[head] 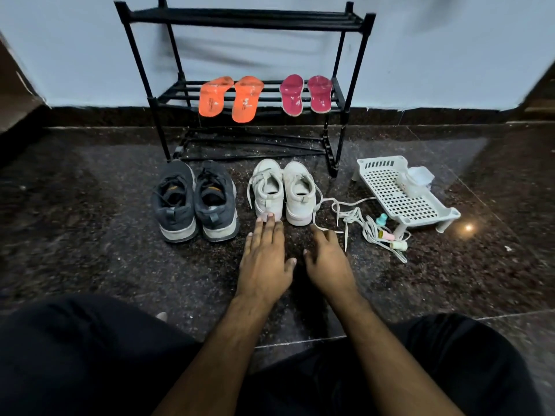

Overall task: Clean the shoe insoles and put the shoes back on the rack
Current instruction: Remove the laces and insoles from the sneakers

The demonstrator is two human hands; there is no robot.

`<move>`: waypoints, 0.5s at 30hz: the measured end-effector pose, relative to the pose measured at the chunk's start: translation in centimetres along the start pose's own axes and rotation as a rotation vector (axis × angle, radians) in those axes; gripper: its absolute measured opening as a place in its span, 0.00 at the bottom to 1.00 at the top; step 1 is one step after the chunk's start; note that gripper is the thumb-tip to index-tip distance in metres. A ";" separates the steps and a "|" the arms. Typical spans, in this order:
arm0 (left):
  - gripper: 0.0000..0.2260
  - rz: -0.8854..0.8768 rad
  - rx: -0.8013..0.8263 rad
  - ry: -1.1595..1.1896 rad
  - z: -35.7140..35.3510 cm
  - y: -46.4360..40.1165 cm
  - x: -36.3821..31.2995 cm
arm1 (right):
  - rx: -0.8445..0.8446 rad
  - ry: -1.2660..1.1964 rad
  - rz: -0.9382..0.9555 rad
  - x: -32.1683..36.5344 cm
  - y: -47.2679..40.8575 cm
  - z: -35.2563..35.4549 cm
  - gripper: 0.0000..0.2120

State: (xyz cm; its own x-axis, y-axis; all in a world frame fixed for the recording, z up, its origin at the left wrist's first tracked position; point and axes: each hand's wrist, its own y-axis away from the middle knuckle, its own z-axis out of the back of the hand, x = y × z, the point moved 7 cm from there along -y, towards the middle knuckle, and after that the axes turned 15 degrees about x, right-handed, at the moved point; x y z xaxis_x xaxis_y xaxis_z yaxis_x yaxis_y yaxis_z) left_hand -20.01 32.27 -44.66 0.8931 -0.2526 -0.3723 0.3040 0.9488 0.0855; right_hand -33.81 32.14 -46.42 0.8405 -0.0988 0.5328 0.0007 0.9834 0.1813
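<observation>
L hand is flat, fingers straight and together, tips touching the heel of the left white shoe. That shoe lies straight ahead of it, long axis running away from the person toward the rack, heel nearest. R hand is loosely spread, holding nothing, just short of the right white shoe, a lace end beside its fingers. So each hand is lined up w/ its own shoe; L is nearer.

White pair: smooth, leather-like uppers, scuffed, laces trailing off to the R. Grey shoes sit left of L hand, knit/mesh fabric, pale rubber soles.

Insoles are beyond the shoes, on rack's mid shelf: orange insoles and pink insoles, thin, foam-looking, w/ pale specks, toes hanging over the front rail. Rack is black slatted plastic. A white perforated tray lies off to R hand's far right.
</observation>
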 end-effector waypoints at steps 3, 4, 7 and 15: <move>0.35 0.006 -0.025 0.011 1.3 0.2 0.4 | 0.014 0.073 -0.029 0.4 0.6 0.4 0.28; 0.35 0.005 -0.041 0.010 2.0 0.2 0.5 | 0.018 0.092 -0.034 0.6 0.6 0.7 0.28; 0.34 -0.006 -0.090 -0.002 4.4 -0.5 0.5 | 0.012 0.151 0.001 2.2 0.0 2.3 0.29; 0.33 -0.083 -0.158 -0.177 11.0 -4.1 2.3 | 0.014 0.234 0.077 8.2 -4.4 4.9 0.27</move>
State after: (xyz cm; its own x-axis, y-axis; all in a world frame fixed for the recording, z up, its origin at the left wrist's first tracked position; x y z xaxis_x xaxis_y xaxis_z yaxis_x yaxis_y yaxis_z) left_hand -15.52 25.70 -35.67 0.9154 -0.3472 -0.2035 0.3357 0.9377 -0.0894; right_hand -29.54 26.28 -38.81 0.9403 0.0162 0.3399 -0.0746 0.9844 0.1595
